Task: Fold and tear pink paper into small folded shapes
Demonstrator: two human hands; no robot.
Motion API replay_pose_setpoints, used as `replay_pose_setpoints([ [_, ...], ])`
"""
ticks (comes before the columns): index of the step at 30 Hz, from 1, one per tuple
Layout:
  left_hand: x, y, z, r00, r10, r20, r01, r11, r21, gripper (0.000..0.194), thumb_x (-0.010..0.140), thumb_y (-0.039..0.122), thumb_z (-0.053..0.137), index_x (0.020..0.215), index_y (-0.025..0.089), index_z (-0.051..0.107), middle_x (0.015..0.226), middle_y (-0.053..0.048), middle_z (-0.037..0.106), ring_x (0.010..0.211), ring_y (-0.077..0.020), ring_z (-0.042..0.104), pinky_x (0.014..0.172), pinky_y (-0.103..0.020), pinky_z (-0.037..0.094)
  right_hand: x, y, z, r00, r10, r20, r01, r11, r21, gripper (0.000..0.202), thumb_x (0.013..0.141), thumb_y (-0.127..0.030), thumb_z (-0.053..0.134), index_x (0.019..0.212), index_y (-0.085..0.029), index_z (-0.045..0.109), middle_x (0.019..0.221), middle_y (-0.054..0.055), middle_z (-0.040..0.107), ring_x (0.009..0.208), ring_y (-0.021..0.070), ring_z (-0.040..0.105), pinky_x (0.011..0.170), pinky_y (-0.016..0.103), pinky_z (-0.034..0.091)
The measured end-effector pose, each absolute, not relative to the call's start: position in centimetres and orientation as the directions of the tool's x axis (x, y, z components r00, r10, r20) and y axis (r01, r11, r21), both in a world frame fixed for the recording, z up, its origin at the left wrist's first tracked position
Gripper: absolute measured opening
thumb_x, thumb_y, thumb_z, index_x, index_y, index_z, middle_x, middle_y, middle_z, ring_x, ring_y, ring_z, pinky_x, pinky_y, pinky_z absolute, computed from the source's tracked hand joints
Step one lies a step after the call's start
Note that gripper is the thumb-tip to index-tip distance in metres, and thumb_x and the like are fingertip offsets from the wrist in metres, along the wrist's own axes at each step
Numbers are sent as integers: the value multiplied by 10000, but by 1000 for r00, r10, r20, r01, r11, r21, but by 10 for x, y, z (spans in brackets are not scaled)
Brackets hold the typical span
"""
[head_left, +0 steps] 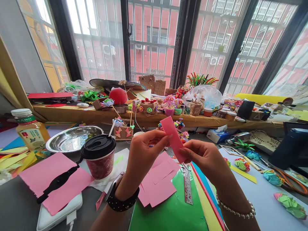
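Note:
A narrow folded piece of pink paper is held up at a tilt between my two hands. My left hand pinches its left edge, thumb and fingers closed. Lower down on the right edge, my right hand grips it the same way. Beneath them, several pink paper pieces lie overlapping on a green folder. Close below my right hand lie a small patterned ruler and scissors, the scissors partly hidden.
A lidded paper cup, a metal bowl and a juice bottle stand at left. A pink sheet lies over a white power bank. Crumpled paper flowers rest at right. Crafts crowd the windowsill.

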State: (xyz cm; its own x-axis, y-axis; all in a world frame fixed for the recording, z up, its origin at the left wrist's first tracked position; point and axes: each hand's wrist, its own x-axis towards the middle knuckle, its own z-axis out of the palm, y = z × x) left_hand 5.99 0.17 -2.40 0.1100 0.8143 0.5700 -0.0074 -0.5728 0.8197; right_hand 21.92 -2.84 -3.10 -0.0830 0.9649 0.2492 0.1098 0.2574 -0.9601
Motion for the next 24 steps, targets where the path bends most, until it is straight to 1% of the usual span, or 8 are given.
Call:
replay_pose_setpoints([
  [3,61,1,-23,131,827,547,3,-552,834,62,679,220,655,667,160,644,614,27,668,590,-102,642,549,-139,499,224,-28,-31,-119,961,251,195,271,-943,174,695,-319,644,652,-157,600,576,-7,599,537,99,524,519,209,412],
  [7,61,1,-21,214,843,494,-10,-504,864,81,681,214,649,671,134,640,630,1,666,618,-119,642,584,-166,510,235,-28,-28,-178,966,186,311,234,-921,214,678,-357,645,620,-155,604,585,14,620,573,132,554,537,228,422],
  [11,57,2,-19,326,829,454,12,-484,875,94,705,222,623,703,134,654,663,-9,664,645,-126,633,599,-180,504,241,-28,-24,-87,970,227,478,240,-845,257,687,-420,610,686,-166,648,698,44,666,653,179,584,588,267,438],
  [13,56,1,-18,375,809,452,33,-499,866,96,713,230,615,733,152,667,693,-2,670,657,-121,628,609,-180,497,241,-28,-24,-53,967,248,518,239,-822,285,688,-446,597,703,-167,658,704,49,669,652,188,589,585,277,445],
  [15,56,-1,-18,441,785,436,74,-515,854,91,716,222,610,743,169,680,691,7,672,647,-110,619,597,-165,483,239,-29,-24,-27,954,298,461,277,-843,293,681,-455,601,712,-170,662,685,45,665,649,187,595,580,276,456],
  [18,57,-4,-18,527,762,375,156,-521,839,99,718,215,600,733,171,688,646,8,668,610,-100,603,556,-152,454,234,-30,-25,15,927,374,259,358,-897,227,656,-400,652,732,-186,665,719,33,675,683,175,611,618,265,481],
  [21,59,-6,-18,564,757,330,207,-517,830,125,726,240,579,720,164,678,638,-3,665,596,-114,594,537,-173,443,230,-31,-25,-29,944,328,84,329,-940,157,634,-323,692,723,-196,670,714,22,686,670,161,623,614,251,501],
  [24,60,-6,-19,571,758,316,241,-522,818,145,733,243,553,696,155,664,631,-13,658,591,-129,591,532,-194,440,228,-30,-27,-12,954,299,23,299,-954,114,624,-287,705,684,-196,675,659,13,681,624,149,621,592,242,506],
])
